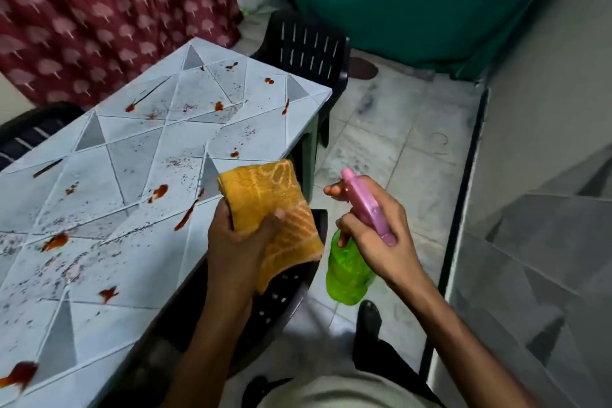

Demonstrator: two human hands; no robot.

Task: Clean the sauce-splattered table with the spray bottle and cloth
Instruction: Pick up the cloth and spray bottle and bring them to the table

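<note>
The pale grey table (pixel 109 175) with a triangle pattern fills the left half of the view and is dotted with red sauce splatters (pixel 158 191). My left hand (pixel 236 238) grips a folded orange cloth (pixel 275 209) just past the table's right edge. To its right my right hand (pixel 374 225) holds a spray bottle (pixel 347 268) with a green body and pink trigger head, nozzle pointing away from me, over the floor. One finger lies along the front of the pink head.
A black plastic chair (pixel 308 50) stands at the table's far corner, another black chair (pixel 284 288) sits below my hands, and a third is at the left edge. A maroon patterned curtain (pixel 109 10) hangs behind; a grey wall (pixel 546 175) bounds the tiled floor at right.
</note>
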